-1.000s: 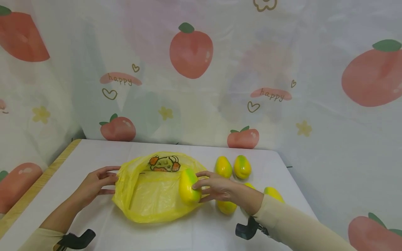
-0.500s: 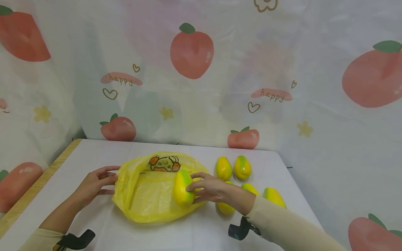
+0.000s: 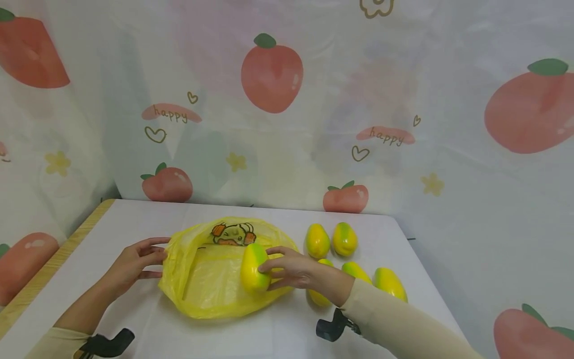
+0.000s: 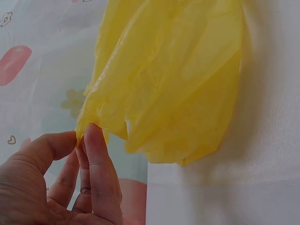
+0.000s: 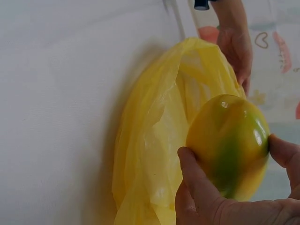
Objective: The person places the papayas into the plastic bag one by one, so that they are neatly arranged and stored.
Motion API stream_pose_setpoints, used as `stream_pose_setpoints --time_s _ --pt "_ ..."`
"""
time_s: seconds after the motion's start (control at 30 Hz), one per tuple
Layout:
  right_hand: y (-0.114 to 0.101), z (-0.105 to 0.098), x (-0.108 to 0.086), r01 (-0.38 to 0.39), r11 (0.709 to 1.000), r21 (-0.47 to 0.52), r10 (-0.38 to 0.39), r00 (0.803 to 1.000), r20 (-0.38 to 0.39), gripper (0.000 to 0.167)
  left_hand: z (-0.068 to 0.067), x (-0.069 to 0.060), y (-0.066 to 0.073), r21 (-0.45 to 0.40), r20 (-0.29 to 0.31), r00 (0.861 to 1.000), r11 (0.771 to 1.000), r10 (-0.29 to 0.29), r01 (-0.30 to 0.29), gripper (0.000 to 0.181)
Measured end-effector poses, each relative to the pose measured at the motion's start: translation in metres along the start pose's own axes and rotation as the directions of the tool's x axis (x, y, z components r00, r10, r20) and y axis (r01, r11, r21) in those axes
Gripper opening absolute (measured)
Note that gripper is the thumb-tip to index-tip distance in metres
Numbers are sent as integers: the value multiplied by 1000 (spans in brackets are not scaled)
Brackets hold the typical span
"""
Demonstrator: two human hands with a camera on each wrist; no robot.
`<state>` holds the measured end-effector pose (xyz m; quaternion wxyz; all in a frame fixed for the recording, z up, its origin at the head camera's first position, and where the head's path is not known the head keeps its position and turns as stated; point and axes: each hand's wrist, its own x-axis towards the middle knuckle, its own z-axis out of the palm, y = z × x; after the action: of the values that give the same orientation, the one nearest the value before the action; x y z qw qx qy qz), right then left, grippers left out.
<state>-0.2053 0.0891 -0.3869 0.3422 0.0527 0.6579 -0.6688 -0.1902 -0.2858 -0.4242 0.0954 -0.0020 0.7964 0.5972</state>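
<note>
Your left hand pinches the left rim of the yellow bag between thumb and fingertips; your right hand grips a fruit, thumb on one side, fingers on the other; that fruit is at the bag's wide mouth, toward its right rim; whether your right hand touches that rim cannot be told. The bag lies on the white tabletop, well apart from the wooden strip along the left edge; a band of white runs between bag and back edge, a broader one along its near side. On the right, a back pair of fruits sits near the bag; three nearer fruits, partly hidden by your right arm, leave a white margin before the right edge.
</note>
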Motion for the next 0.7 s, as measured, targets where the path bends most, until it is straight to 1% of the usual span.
stream_pose_setpoints --time_s 0.07,0.2,0.37,0.43,0.7 --pt "0 2 1 5 1000 -2 -5 1000 2 69 0 0 1 -6 -1 1000 1000 -6 6 65" --pt "0 6 4 10 1000 -6 -10 1000 2 69 -1 1 2 -16 15 1000 1000 17 -17 63" --pt "0 13 7 1 1000 -13 -1 1000 3 68 -1 2 3 -22 29 999 999 31 -31 62" --pt "1 16 9 0 1000 -12 0 1000 8 68 -1 1 3 -26 25 999 999 22 -22 61" --pt "5 28 13 -14 1000 10 14 1000 11 66 -2 2 1 -18 21 1000 1000 16 -16 63"
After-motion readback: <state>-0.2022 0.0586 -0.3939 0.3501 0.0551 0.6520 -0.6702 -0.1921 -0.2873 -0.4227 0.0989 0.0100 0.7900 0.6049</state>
